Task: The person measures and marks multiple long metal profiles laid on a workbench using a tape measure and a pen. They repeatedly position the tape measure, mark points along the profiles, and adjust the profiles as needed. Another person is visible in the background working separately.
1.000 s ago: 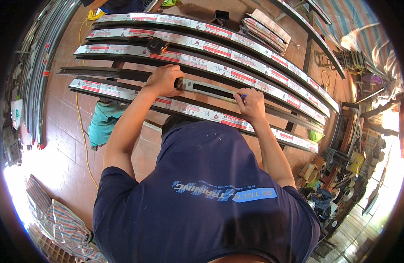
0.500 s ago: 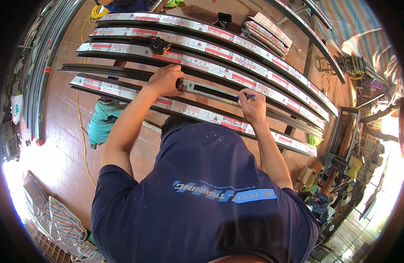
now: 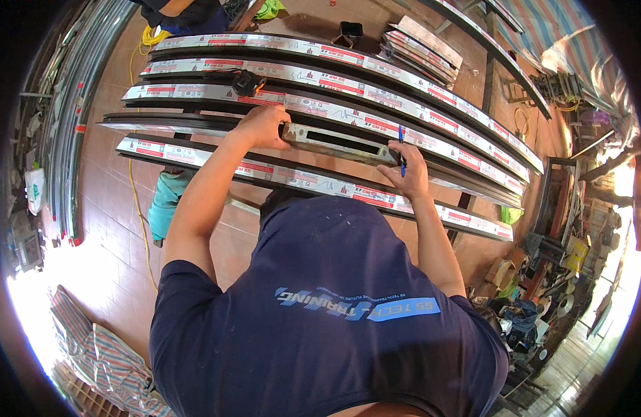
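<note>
A slotted metal plate point(image 3: 334, 142) lies along a dark metal profile point(image 3: 160, 121), one of several in a row. My left hand point(image 3: 263, 127) is closed round the plate's left end. At its right end my right hand point(image 3: 409, 174) pinches the edge with thumb and fingers. A blue pen point(image 3: 402, 149) is tucked between those fingers, pointing away from me. Nearer to me runs a profile with a white and red label strip point(image 3: 299, 182). Another labelled profile point(image 3: 313, 105) lies just beyond the plate. The fingertips under the plate are hidden.
A black and orange tape measure point(image 3: 248, 83) rests on the farther profiles. A stack of boards point(image 3: 421, 52) lies at the far right. A teal cloth point(image 3: 169, 201) hangs at the left, beside a yellow cord point(image 3: 136, 215). More long profiles point(image 3: 80, 104) line the left side.
My right hand has turned the pen from pointing left to pointing away from me, and now grips the plate's right end. The plate is tilted, showing more of its near side.
</note>
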### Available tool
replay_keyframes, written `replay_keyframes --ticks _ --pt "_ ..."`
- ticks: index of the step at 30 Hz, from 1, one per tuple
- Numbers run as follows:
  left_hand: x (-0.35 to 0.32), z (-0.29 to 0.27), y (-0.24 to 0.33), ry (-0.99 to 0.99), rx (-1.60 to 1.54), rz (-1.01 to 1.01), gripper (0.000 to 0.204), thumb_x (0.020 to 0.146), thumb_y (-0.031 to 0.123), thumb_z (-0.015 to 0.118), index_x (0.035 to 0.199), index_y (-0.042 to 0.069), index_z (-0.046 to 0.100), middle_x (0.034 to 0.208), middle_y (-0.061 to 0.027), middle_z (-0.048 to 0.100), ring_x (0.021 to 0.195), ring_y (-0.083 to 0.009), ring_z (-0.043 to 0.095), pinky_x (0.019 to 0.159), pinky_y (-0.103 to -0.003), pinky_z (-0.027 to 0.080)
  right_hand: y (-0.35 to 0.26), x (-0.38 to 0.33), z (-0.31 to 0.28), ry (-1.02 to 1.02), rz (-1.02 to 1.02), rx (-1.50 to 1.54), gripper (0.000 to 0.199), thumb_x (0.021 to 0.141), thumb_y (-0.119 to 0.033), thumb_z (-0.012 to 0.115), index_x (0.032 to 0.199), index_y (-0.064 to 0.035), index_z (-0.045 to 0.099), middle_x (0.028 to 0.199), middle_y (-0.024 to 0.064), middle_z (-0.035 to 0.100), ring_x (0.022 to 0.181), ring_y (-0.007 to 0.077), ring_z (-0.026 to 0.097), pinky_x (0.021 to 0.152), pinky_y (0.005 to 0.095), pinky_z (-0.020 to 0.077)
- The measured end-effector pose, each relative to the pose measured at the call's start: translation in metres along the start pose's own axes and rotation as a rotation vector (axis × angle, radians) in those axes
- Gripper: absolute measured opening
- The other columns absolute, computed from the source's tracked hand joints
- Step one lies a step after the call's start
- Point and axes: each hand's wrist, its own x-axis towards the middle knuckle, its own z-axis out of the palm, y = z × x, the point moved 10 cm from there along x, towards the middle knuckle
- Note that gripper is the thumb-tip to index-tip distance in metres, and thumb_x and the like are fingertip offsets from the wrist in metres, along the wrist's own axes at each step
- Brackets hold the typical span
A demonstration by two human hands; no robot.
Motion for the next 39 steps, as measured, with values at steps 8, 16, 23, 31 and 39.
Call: replay_keyframes --ticks 8,16,23,31,39 --pt "0.028 0.002 -0.02 -0.111 -0.042 -0.025 0.058 0.067 0.042 0.105 0.107 0.005 0.085 0.105 -0.0169 0.084 0.102 -0.0383 0.082 0.092 -0.049 0.063 0.003 -0.01 0.001 0.021 -0.112 -0.238 0.08 0.073 -0.03 0.109 0.142 -0.0174 0.072 0.142 0.0065 0.076 0.141 0.0352 0.065 0.119 0.0533 0.0495" --pt "0.036 0.001 -0.02 -0.127 0.02 0.003 0.055 0.068 0.048 0.102 0.101 0.007 0.085 0.095 -0.0163 0.086 0.094 -0.0367 0.084 0.087 -0.048 0.064 0.021 -0.019 0.027 0.08 -0.213 -0.414 0.101 0.072 -0.026 0.105 0.159 -0.0199 0.054 0.161 0.003 0.068 0.146 0.0355 0.061 0.121 0.0569 0.0416" --pt "0.034 0.0 -0.015 -0.152 0.057 -0.02 0.063 0.066 0.051 0.104 0.101 0.004 0.082 0.106 -0.0177 0.082 0.099 -0.0406 0.082 0.087 -0.051 0.063 0.027 -0.015 0.035 0.065 -0.135 -0.409 0.102 0.066 -0.014 0.103 0.156 -0.0201 0.055 0.153 0.004 0.069 0.137 0.0348 0.062 0.117 0.0563 0.0403" --pt "0.018 0.017 -0.02 -0.214 -0.002 -0.064 0.097 0.063 0.046 0.109 0.144 0.006 0.075 0.145 -0.0193 0.075 0.133 -0.0415 0.075 0.113 -0.051 0.061 0.023 -0.019 0.029 -0.114 -0.016 -0.278 0.104 0.06 -0.014 0.105 0.153 -0.0182 0.058 0.145 0.0067 0.071 0.134 0.0354 0.063 0.116 0.0532 0.0456" --pt "-0.008 0.041 -0.001 -0.159 0.172 0.066 0.118 0.066 0.041 0.105 0.173 0.028 0.057 0.147 -0.0193 0.06 0.143 -0.0423 0.063 0.119 -0.054 0.057 0.021 -0.015 0.033 -0.251 0.022 -0.197 0.099 0.06 -0.016 0.105 0.15 -0.0137 0.064 0.135 0.0088 0.074 0.13 0.0371 0.065 0.115 0.0538 0.0512"
